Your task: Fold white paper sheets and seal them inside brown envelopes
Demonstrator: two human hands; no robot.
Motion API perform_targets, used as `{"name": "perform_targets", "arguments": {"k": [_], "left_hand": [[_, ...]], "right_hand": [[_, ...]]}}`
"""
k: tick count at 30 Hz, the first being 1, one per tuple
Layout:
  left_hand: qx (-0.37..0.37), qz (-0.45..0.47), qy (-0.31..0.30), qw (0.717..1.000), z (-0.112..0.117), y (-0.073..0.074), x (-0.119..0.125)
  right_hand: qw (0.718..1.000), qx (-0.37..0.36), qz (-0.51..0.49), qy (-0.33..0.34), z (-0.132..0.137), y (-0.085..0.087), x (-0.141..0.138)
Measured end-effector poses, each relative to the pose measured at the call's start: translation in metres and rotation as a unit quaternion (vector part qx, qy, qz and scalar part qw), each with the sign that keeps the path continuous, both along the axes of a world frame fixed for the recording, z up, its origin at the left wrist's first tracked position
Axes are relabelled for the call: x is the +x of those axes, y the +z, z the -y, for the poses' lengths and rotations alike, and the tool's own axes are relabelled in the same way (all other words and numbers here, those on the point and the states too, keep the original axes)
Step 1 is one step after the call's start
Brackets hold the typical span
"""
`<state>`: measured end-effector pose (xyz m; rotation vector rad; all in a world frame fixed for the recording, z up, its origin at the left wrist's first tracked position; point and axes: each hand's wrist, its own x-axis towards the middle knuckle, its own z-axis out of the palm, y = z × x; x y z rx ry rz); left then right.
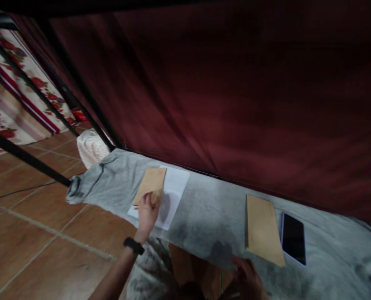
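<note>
A stack of brown paper envelopes (150, 181) lies on white paper sheets (176, 183) at centre left. My left hand (148, 209), with a black band on its wrist, is closed at the stack's near right corner, its fingers pinching an envelope edge. The fingertips are partly hidden. My right hand (247, 273) hovers low at the bench's front edge, fingers loosely curled and apart, with nothing visible in them; it is dim and slightly blurred. Beyond it to the right lies another brown envelope pile (263, 227), apart from the hand.
A phone (294, 238) lies right of the right pile. Grey cloth (207, 212) covers the low bench. A dark red curtain (235, 104) hangs behind it. Black metal bars (26, 156) and a striped cloth bundle (91, 148) stand left, over a tiled floor (63, 254).
</note>
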<state>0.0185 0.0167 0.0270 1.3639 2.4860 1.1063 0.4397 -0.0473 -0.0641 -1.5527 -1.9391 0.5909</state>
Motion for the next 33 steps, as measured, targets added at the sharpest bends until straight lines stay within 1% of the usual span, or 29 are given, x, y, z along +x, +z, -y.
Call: {"name": "perform_targets", "arguments": {"k": [1,2,3,4,5,6,8,10,11,13,14,15,16,17,19,21,22,23,25,27,30,33], "left_hand": [[-0.057,-0.042,0.066,0.995,-0.001,0.001,-0.030],[-0.123,-0.070,0.103,0.985,-0.002,0.001,-0.055],[-0.145,-0.073,0.114,0.980,-0.003,-0.001,-0.074],[-0.158,-0.075,0.119,0.977,-0.003,-0.005,-0.088],[-0.172,-0.077,0.116,0.975,-0.003,-0.011,-0.098],[-0.181,-0.079,0.110,0.974,-0.002,-0.017,-0.105],[-0.197,-0.094,0.093,0.971,-0.001,-0.029,-0.112],[-0.193,-0.111,0.090,0.971,0.001,-0.038,-0.116],[-0.179,-0.119,0.096,0.972,0.002,-0.041,-0.116],[-0.136,-0.143,0.115,0.973,0.005,-0.040,-0.111],[-0.109,-0.161,0.117,0.974,0.008,-0.038,-0.106],[-0.079,-0.182,0.105,0.975,0.010,-0.036,-0.098],[-0.049,-0.204,0.079,0.975,0.012,-0.034,-0.088],[-0.021,-0.226,0.037,0.973,0.015,-0.033,-0.077],[0.022,-0.257,-0.070,0.964,0.021,-0.037,-0.053],[0.027,-0.285,-0.195,0.938,0.029,-0.048,-0.032],[0.023,-0.297,-0.229,0.927,0.034,-0.057,-0.024],[0.023,-0.306,-0.245,0.920,0.039,-0.065,-0.018],[0.009,-0.314,-0.251,0.916,0.048,-0.080,-0.012],[-0.016,-0.314,-0.242,0.918,0.055,-0.088,-0.010],[-0.046,-0.313,-0.218,0.923,0.057,-0.087,-0.008],[-0.052,-0.305,-0.209,0.928,0.055,-0.083,-0.004]], "right_hand": [[1.000,0.001,-0.009,0.003,-0.005,0.003,-0.006],[1.000,0.001,-0.020,0.013,-0.010,0.005,-0.014],[0.999,0.001,-0.033,0.024,-0.013,0.007,-0.024],[0.998,0.001,-0.046,0.035,-0.015,0.009,-0.034],[0.997,-0.003,-0.052,0.051,-0.016,0.010,-0.045],[0.997,0.001,-0.055,0.054,-0.017,0.012,-0.055],[0.997,0.004,-0.054,0.063,-0.017,0.016,-0.074],[0.996,0.019,-0.051,0.066,-0.017,0.018,-0.088],[0.996,0.023,-0.051,0.063,-0.017,0.019,-0.095],[0.997,0.012,-0.060,0.051,-0.019,0.021,-0.107],[0.997,-0.005,-0.066,0.040,-0.023,0.023,-0.115],[0.997,-0.028,-0.071,0.032,-0.027,0.025,-0.124],[0.996,-0.047,-0.071,0.032,-0.034,0.028,-0.134],[0.995,-0.062,-0.065,0.037,-0.042,0.032,-0.146],[0.994,-0.089,-0.033,0.047,-0.062,0.042,-0.174],[0.990,-0.122,0.010,0.066,-0.084,0.054,-0.204],[0.988,-0.134,0.032,0.072,-0.093,0.059,-0.218],[0.986,-0.142,0.053,0.073,-0.102,0.065,-0.232],[0.981,-0.158,0.088,0.065,-0.115,0.074,-0.257],[0.976,-0.177,0.117,0.043,-0.123,0.079,-0.277],[0.972,-0.189,0.138,0.010,-0.127,0.080,-0.297],[0.970,-0.204,0.129,-0.013,-0.132,0.079,-0.303]]}}
